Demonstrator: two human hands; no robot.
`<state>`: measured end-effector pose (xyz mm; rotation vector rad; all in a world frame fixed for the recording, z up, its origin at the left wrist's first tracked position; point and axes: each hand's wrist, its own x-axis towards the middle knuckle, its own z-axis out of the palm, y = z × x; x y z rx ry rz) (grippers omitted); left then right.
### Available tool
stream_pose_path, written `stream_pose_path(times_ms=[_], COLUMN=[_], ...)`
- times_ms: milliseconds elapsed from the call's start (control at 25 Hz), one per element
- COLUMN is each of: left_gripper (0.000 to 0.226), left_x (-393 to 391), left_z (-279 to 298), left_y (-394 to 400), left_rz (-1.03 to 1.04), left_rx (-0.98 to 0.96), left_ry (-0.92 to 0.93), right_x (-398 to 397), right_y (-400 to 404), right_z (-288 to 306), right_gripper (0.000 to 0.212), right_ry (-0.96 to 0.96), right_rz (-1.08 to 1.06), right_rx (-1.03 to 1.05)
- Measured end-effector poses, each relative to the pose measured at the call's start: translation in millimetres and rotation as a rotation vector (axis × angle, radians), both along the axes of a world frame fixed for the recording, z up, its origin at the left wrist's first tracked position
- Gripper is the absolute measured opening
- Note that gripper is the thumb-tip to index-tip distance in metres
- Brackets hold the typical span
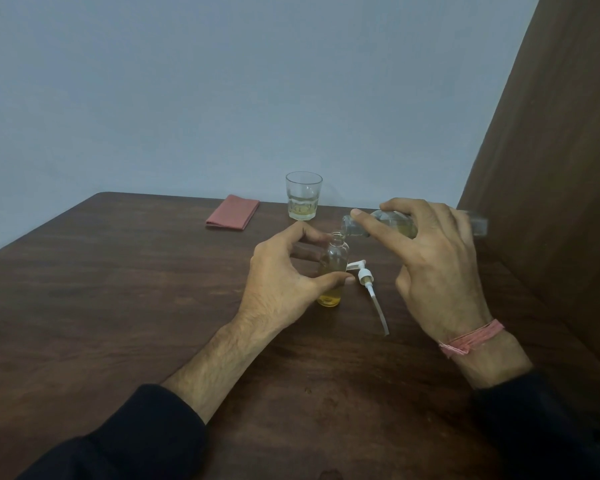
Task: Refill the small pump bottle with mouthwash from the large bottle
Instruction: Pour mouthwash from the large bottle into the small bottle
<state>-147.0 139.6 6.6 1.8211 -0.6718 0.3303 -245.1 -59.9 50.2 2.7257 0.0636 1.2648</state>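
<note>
Pouring stage, catalogued from the near edge of the desk (pixel 125 306) outward.

Item: two dark sleeves at the near edge; a pink thread band (pixel 471 337) on the right wrist.

Item: pump head (pixel 364 276), white, with its dip tube, lay flat on the desk just right of the small bottle, tube pointing toward the near edge.

Item: small pump bottle (pixel 333 271), clear, uncapped, stood upright near the middle of the desk, with yellow mouthwash in roughly its lower third. The left hand (pixel 284 271) was curled round it, thumb on the near side and fingers round the far side, steadying it.

Item: large bottle (pixel 413 223), clear, held almost level above the desk toward its right edge, mouth directly over the small bottle's neck; whether the two touched could not be told. The right hand (pixel 426 247) gripped its body from above, forefinger extended toward the mouth. Little liquid showed inside it.

Item: drinking glass (pixel 303 195), a little pale liquid at the bottom, near the far edge.

Item: folded pink cloth (pixel 232 212), left of the glass, near the far edge.

Handling note (judgement): the neck was narrow, so the tilt likely wanted raising slowly, mouth kept centred over the opening, left grip firm against tipping, and pouring stopped short of the shoulder to leave room for the pump tube.
</note>
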Motion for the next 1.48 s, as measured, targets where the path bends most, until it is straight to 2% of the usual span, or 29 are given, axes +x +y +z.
stream_pose_path(times_ms=[1480], left_gripper=[0.056], left_x=[-0.5], left_z=[0.5], left_y=[-0.8], left_rz=[0.004], left_rx=[-0.004], left_ry=[-0.02], right_x=[0.1], right_y=[-1.4], right_z=[-1.3], right_gripper=[0.095], right_ry=[-0.008], right_rz=[-0.005], right_rx=[-0.016])
